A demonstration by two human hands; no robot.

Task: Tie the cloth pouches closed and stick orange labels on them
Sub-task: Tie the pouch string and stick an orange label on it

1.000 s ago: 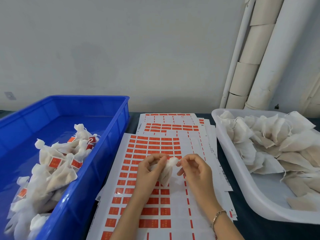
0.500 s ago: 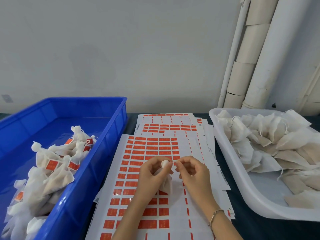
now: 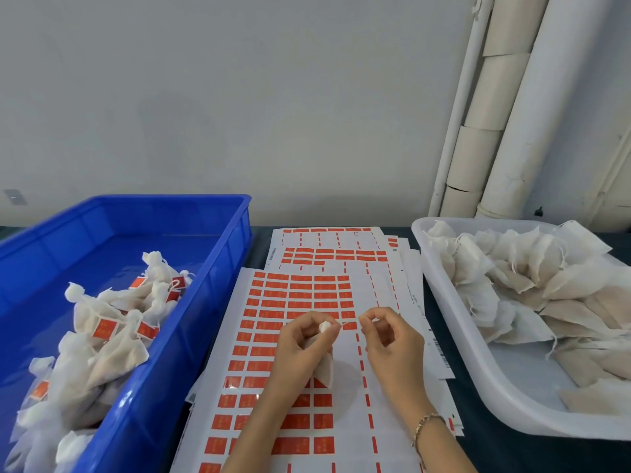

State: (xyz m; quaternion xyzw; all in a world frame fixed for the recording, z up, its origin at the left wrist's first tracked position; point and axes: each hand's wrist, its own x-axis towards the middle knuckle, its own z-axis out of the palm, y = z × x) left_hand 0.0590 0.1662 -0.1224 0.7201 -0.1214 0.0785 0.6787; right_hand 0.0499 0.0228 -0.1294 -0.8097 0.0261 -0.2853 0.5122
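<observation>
The left hand [image 3: 300, 343] is curled around a white cloth pouch [image 3: 325, 368] and grips it near its gathered top. The right hand [image 3: 392, 343] is just beside it, not touching, with fingers bent; it seems to pinch a thin string [image 3: 348, 323] that runs to the pouch. Under both hands lie sheets of orange labels [image 3: 300, 295] on a dark table [image 3: 495, 448]. Left of the hands is a blue crate [image 3: 218, 254] with tied, labelled pouches, and right of them a white tray [image 3: 444, 302] of flat pouches. Behind the hands are a pale wall [image 3: 273, 97] and pipes [image 3: 512, 114].
</observation>
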